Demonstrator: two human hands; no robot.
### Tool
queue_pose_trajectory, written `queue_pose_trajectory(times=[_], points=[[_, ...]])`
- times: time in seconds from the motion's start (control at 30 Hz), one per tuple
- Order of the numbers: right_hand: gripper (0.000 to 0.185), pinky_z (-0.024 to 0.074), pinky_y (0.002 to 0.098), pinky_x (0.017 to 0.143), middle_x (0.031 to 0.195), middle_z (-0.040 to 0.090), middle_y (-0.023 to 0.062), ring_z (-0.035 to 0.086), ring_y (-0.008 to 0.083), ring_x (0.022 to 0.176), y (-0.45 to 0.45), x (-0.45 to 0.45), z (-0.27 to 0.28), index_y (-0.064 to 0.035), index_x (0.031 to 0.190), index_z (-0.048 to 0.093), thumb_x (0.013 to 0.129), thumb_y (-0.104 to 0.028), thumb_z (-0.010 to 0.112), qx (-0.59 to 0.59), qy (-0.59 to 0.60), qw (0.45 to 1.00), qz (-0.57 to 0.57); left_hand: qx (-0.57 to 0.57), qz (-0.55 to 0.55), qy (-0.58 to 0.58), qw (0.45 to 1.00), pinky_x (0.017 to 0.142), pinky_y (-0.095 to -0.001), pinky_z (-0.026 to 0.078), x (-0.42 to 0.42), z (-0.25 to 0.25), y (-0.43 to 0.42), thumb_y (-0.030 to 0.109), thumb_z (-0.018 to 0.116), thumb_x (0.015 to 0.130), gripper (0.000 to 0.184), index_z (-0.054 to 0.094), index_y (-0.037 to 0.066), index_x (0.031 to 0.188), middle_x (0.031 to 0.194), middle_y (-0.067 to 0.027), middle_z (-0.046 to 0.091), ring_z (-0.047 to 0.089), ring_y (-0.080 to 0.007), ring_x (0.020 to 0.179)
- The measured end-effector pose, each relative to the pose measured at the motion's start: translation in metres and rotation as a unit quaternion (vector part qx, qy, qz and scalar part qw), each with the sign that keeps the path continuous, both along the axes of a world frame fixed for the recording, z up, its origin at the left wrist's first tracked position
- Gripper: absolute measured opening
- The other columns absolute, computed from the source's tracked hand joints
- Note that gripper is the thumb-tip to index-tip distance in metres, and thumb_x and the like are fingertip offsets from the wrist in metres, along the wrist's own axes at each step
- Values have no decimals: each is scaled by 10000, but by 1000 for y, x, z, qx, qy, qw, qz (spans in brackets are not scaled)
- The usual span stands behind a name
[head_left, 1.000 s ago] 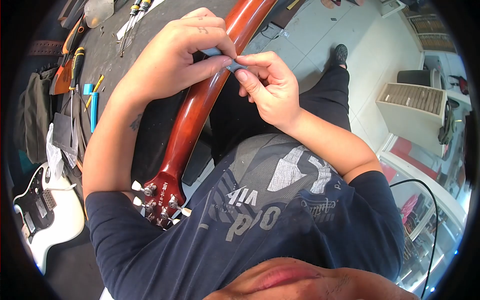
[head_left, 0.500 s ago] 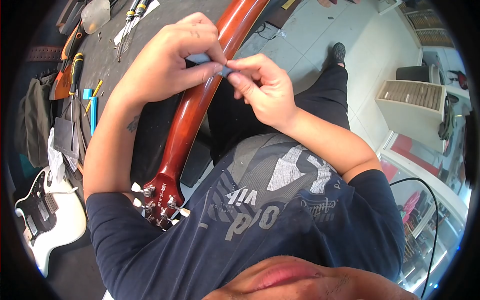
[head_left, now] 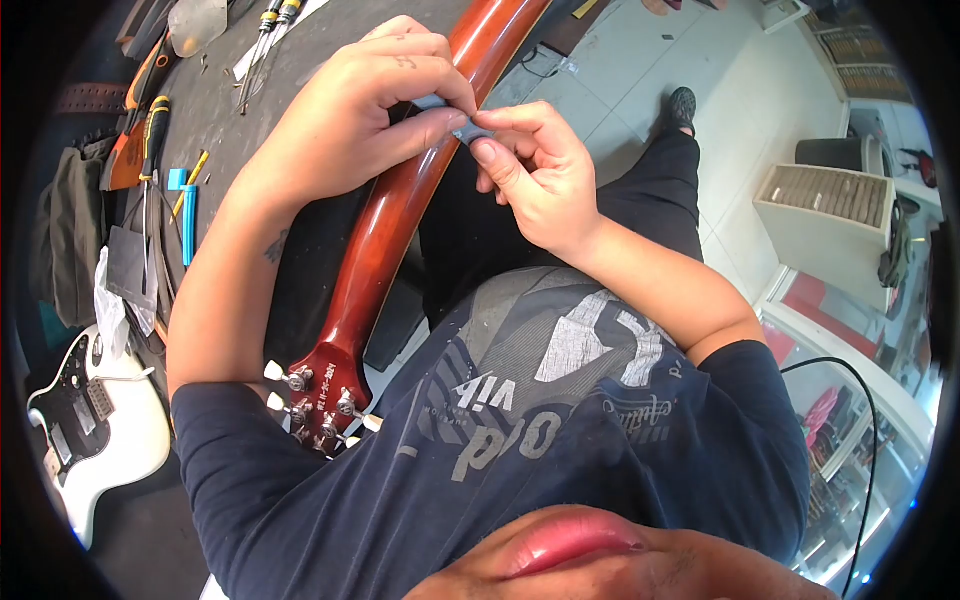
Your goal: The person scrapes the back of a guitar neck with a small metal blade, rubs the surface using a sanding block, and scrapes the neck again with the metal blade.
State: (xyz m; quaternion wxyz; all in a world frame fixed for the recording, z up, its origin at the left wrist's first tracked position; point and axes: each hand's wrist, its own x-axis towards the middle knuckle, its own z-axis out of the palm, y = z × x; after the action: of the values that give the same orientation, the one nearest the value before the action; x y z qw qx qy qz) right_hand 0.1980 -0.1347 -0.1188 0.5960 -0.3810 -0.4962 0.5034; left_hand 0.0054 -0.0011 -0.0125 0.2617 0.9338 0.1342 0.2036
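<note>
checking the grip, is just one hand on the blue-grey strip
No, the left hand and the right hand both have fingers on the strip.

Illumination is bright overall, its source outside the frame. The tile floor is pale, close to washed out; the glass display case carries glare toward the right edge. A long highlight runs along the glossy guitar neck. The dark trousers show little detail. Wide-angle distortion bends the periphery, and black vignetting closes the corners. Blue fringing marks the lower rim. Fingers and headstock appear reasonably sharp, without evident motion blur; far-right items are soft.
</note>
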Motion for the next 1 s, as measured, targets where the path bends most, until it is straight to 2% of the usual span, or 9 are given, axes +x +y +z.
queue_pose_trajectory(times=[0.7,0.8,1.0], points=[[189,527,252,673,884,716,24,640,78,754,0,0,2,-39,1291,646,1112,-91,679,4,6,1000,13,-38,-18,-1,999,862,-405,509,2,5,2,-43,802,788,199,778,28,973,866,-74,655,605,-289,944],[194,527,252,671,882,714,25,642,78,754,1,-1,2,-38,1295,654,1110,-90,681,9,13,1000,11,-33,-21,-13,999,826,-417,514,2,4,2,-20,800,791,190,773,33,972,836,-93,645,620,-303,921],[187,536,252,673,896,724,30,659,82,751,2,2,3,-38,1285,674,1104,-82,687,6,-2,1000,14,-50,-18,-4,999,867,-406,513,1,4,2,-39,805,770,186,770,27,940,851,-75,650,608,-297,948]])
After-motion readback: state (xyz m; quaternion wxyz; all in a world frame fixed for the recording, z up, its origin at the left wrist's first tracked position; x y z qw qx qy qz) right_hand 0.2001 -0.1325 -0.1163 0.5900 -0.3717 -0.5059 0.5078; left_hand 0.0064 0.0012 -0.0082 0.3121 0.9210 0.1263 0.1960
